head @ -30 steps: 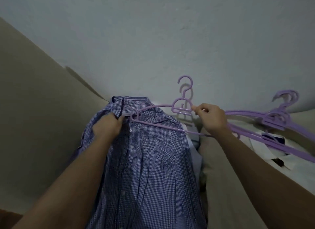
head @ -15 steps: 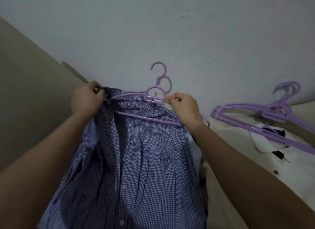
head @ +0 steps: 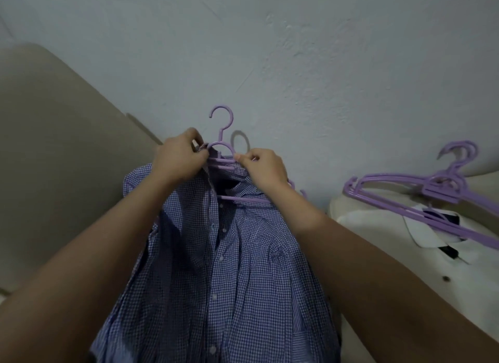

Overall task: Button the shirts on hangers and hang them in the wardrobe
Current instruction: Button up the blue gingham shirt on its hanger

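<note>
Together: left hand [head: 178, 160], shirt [head: 243, 254], hanger [head: 243, 199], right hand [head: 266, 170]

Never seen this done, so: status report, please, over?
Left hand pinches blue checked shirt at collar. Right hand holds purple hanger by its neck. Shirt front open at top. Nothing blocking; spare hangers lie on white shirt, right.

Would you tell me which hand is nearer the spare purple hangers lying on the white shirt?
Right. The right hand sits left of the spare purple hangers; the left hand is farther left.
</note>
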